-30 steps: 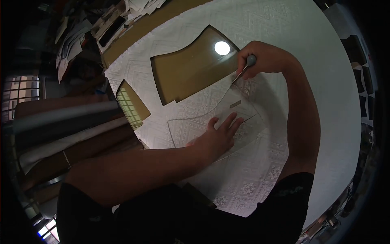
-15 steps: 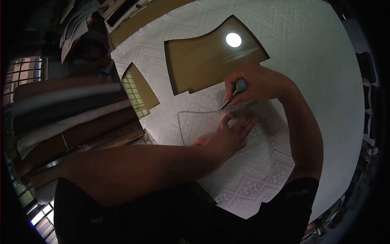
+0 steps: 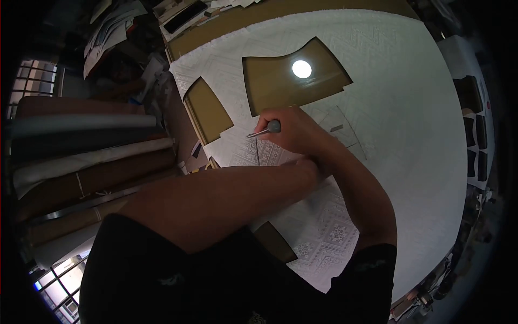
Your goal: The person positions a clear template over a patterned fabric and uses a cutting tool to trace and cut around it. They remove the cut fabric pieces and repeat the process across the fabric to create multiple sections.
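Note:
My right hand (image 3: 291, 128) is closed around a slender metal tool (image 3: 259, 133) with a rounded grey end. Its tip points left, close to the patterned white sheet (image 3: 410, 140). A thin dark line (image 3: 257, 152) runs down the sheet just below the tool. My left hand (image 3: 308, 166) is low over the sheet beneath my right wrist, its fingers hidden. Right of my right hand, faint outlines of a clear piece (image 3: 348, 127) show on the sheet. Above are a large curved cut-out (image 3: 288, 83) and a smaller one (image 3: 208, 110), both showing brown beneath.
Rolls of material (image 3: 86, 127) are stacked at the left. Papers (image 3: 110, 38) and a flat dark object (image 3: 186, 17) lie at the upper left. Another dark opening (image 3: 275, 242) shows near my body. Black chairs (image 3: 475, 129) stand beyond the table's right side.
My right hand and the tool have moved left and slightly up. My left hand has shifted upward, its fingers passing out of sight. The camera view has shifted too.

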### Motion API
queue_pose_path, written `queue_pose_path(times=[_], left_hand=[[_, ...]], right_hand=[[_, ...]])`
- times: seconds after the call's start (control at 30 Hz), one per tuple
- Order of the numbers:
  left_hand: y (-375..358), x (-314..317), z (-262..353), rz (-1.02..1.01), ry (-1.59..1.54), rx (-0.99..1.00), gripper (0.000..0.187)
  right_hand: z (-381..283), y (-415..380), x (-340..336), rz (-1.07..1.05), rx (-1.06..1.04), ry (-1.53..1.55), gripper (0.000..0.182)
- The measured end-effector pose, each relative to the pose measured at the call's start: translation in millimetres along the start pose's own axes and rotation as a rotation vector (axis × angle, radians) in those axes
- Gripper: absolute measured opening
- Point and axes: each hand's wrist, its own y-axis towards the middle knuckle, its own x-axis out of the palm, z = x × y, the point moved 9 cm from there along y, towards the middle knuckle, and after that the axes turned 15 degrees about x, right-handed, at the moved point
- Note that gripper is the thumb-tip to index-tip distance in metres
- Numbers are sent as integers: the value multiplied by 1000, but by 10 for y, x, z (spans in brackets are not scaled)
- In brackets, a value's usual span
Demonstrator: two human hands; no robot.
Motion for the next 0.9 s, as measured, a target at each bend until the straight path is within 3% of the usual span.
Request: queue_pose_path(times=[0.03,0.07,0.13,0.17,0.23,0.27,0.33,0.47,0.53,0.57,0.63,0.67,0.73,0.77,0.83,0.87,0.9], left_hand=[[410,238,-367,414,-476,-244,53],[291,48,-461,426,-461,-249,53],[51,-124,-394,-37,-595,-36,49],[-48,-125,-435,-22,-584,-38,49],[-326,-340,-471,346,-420,13,41],[-299,-259,-455,353,-399,34,41],[-173,-50,-549,503,-461,-15,58],[-649,-260,-617,562,-340,124,74],[-774,-258,-689,360,-380,145,86],[-861,-240,-660,351,-358,182,86],[-1147,-166,-817,510,-554,7,85],[-1218,-82,-729,498,-528,62,85],[-1431,142,-834,729,-681,-106,78],[-1415,239,-773,722,-670,-42,78],[-1514,335,-880,920,-703,-111,72],[-1485,310,-870,918,-703,-54,72],[-1466,352,-916,905,-811,-66,68]], right_hand=[[-101,-24,1,-16,-1,-59,15],[-153,-90,-54,-5,-5,-75,15],[-197,-433,-491,295,-98,125,12],[-177,-561,-548,304,-99,108,12],[-20,-1071,-934,728,-122,232,11],[34,-1267,-937,757,-117,224,11],[419,-1804,-989,1007,-13,581,11],[784,-2585,-523,1246,-102,665,18],[1072,-2888,-131,1380,-66,832,22],[1127,-3001,85,1423,-61,839,22],[1265,-3048,562,1415,87,982,26],[1189,-3082,732,1476,92,992,26],[1051,-2877,1122,1359,330,987,27],[1057,-2880,1330,1421,346,996,27],[1057,-2528,1712,1251,352,806,31],[1019,-2427,1813,1301,374,808,31],[799,-2313,1812,1390,425,482,33]])
